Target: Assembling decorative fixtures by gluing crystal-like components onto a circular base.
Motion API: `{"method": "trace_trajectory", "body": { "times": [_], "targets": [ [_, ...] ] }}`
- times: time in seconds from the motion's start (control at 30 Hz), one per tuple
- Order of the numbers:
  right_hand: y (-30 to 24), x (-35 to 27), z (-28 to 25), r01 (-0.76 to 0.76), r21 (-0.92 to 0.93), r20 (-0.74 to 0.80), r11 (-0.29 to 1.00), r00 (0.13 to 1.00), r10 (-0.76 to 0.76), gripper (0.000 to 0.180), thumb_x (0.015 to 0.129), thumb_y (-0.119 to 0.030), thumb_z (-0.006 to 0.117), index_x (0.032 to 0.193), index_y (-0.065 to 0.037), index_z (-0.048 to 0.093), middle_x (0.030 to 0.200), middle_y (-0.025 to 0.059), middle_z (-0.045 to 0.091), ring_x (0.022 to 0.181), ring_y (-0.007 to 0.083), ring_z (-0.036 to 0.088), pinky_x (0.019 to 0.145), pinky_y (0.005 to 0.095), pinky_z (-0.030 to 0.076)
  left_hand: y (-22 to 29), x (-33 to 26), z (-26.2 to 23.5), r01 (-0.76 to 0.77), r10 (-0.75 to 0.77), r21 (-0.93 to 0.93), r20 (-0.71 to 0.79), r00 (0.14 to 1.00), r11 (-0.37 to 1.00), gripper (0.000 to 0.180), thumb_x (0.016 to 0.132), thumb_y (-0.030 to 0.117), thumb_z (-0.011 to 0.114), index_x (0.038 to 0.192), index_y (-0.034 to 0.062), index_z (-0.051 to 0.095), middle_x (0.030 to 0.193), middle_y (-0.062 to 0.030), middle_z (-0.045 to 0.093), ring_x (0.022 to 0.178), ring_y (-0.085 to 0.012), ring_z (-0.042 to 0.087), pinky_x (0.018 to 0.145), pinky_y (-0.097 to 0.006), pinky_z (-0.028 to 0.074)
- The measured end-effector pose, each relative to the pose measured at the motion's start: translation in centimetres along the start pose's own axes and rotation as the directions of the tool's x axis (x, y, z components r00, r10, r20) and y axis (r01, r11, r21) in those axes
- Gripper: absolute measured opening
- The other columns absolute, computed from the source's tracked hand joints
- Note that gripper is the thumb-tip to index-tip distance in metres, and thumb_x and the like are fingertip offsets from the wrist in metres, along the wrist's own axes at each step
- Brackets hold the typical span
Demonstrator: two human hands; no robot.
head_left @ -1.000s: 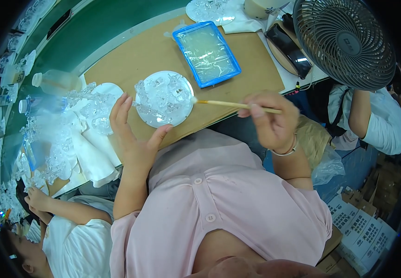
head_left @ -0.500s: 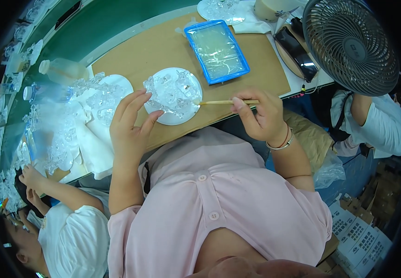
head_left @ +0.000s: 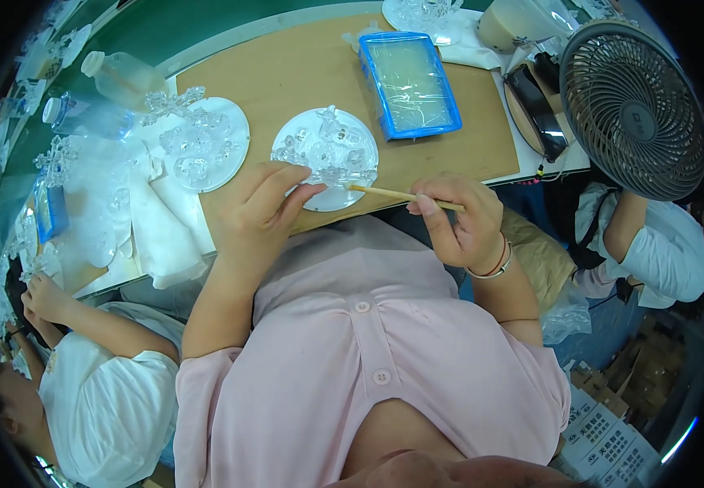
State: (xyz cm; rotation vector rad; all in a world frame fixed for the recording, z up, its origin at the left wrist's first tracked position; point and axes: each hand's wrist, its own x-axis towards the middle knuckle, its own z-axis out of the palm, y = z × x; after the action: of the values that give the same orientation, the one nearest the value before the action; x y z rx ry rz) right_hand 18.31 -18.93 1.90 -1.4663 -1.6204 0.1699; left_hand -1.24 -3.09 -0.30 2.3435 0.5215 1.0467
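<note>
My left hand (head_left: 258,211) pinches the end of a clear plastic piece (head_left: 340,176) between thumb and fingertips. This piece lies over the near part of a round white plate (head_left: 287,130) with several clear, shiny pieces on it. My right hand (head_left: 464,218) grips a thin wooden stick (head_left: 401,195) like a pen. Its far end points left and meets or nearly meets the clear piece; whether it touches, and whether it has bristles, I cannot make out. Beyond the plate stands a blue-rimmed tray (head_left: 454,102) of pale material under clear film.
A second white plate (head_left: 238,138) of clear pieces sits left, near a white cloth (head_left: 169,232) and plastic bottles (head_left: 128,81). At right are a black fan (head_left: 636,114) and sunglasses (head_left: 537,114). A co-worker in a white shirt (head_left: 112,390) works at lower left.
My left hand has moved right and closed on the clear piece. The stick's tip has come to that piece. The whole view has shifted slightly.
</note>
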Motion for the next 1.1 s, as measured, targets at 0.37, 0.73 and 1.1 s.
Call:
{"method": "trace_trajectory", "body": {
  "times": [0.37,0.73,1.1],
  "targets": [
    [0.0,-1.2,-1.1,-0.166,-0.002,-0.004,0.986,0.986,0.166,0.003,0.089,0.003,0.054,0.091,0.004,0.056,0.075,0.0132,0.065,0.063,0.0166,0.064,0.059,0.0247,0.052,0.2,-0.8,-0.9,0.054,-0.054,-0.031,0.010,0.998,0.998,0.037,0.067,0.006,0.080,0.101,0.0031,0.066,0.099,-0.0128,0.065,0.087,-0.0218,0.065,0.070,-0.030,0.050],
    [-1.1,-1.6,1.1,-0.040,0.045,-0.005,0.998,0.999,0.040,0.004,0.089,0.000,0.055,0.088,0.004,0.055,0.075,0.0154,0.065,0.061,0.0188,0.065,0.057,0.0260,0.052,-0.2,0.0,-1.2,0.084,-0.067,-0.101,0.158,0.985,0.991,0.053,0.063,0.017,0.083,0.111,0.0060,0.063,0.108,-0.0109,0.063,0.098,-0.0283,0.062,0.082,-0.034,0.050],
    [-0.7,-1.6,-0.1,-0.087,-0.021,-0.026,0.996,0.996,0.086,0.004,0.089,0.002,0.055,0.090,0.004,0.057,0.073,0.0131,0.065,0.064,0.0183,0.066,0.057,0.0256,0.052,-0.3,0.1,-2.6,0.172,-0.119,-0.160,0.296,0.948,0.972,0.037,0.071,0.003,0.076,0.107,0.0044,0.066,0.103,-0.0107,0.067,0.087,-0.0224,0.064,0.074,-0.029,0.051]
  ]
}}
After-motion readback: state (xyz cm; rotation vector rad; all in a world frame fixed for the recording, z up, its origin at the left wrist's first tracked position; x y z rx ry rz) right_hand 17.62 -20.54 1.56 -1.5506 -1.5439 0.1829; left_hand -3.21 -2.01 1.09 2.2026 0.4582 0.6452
